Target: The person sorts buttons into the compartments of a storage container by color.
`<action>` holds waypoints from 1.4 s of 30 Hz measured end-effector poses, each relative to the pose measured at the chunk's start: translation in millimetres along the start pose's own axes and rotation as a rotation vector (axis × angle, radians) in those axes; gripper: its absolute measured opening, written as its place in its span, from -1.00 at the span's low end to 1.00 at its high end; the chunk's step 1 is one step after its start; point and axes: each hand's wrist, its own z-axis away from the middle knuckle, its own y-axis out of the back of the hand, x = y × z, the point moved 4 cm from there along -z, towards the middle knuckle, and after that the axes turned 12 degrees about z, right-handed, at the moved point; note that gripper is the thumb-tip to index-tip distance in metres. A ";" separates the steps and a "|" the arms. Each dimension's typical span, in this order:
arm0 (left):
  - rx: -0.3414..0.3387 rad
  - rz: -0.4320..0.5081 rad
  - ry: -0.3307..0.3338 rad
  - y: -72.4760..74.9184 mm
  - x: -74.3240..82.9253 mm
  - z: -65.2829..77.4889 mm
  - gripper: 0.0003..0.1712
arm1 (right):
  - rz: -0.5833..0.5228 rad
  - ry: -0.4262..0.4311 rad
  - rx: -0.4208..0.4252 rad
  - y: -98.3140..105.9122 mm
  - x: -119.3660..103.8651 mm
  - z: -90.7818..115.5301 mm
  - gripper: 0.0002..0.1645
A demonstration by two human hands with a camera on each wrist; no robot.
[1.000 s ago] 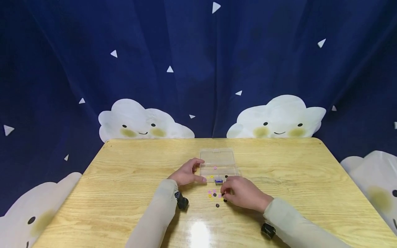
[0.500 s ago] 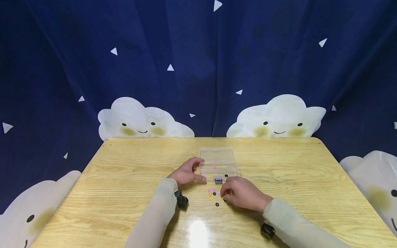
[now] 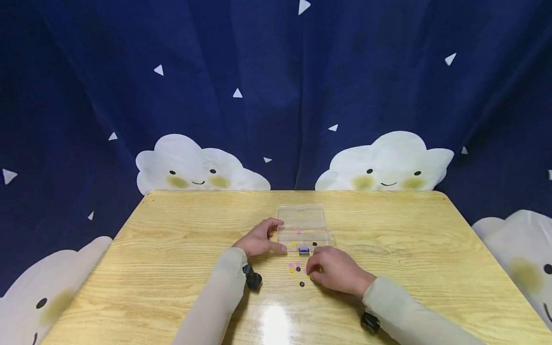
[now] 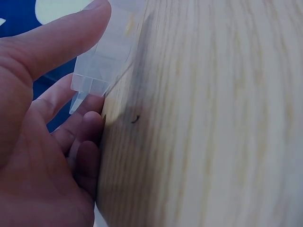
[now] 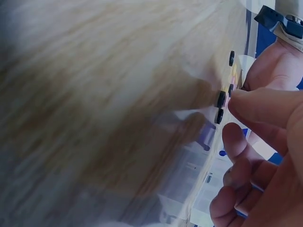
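Observation:
A clear plastic box lies on the table with its lid folded back. My left hand holds its left end between thumb and fingers; the left wrist view shows the box corner there. My right hand hovers low by the small round pieces, which look like buttons. In the right wrist view its thumb is close to a black button, beside another black button, and the thumb and index finger are apart. Inside the box outline are a pink button, a yellow button and a black button.
Several loose buttons lie in front of the box, among them a black button and a nearer black button. A small blue piece is at the box's front. The wooden table meets a dark blue curtain behind.
My right hand has shifted slightly, and the black buttons near its fingertips are now covered in the head view. The left hand stays on the box.

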 end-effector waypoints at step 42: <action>0.009 -0.007 -0.016 -1.5 0.7 0.3 -0.15 | 0.072 -0.019 0.046 -2.8 -8.2 -8.5 -0.94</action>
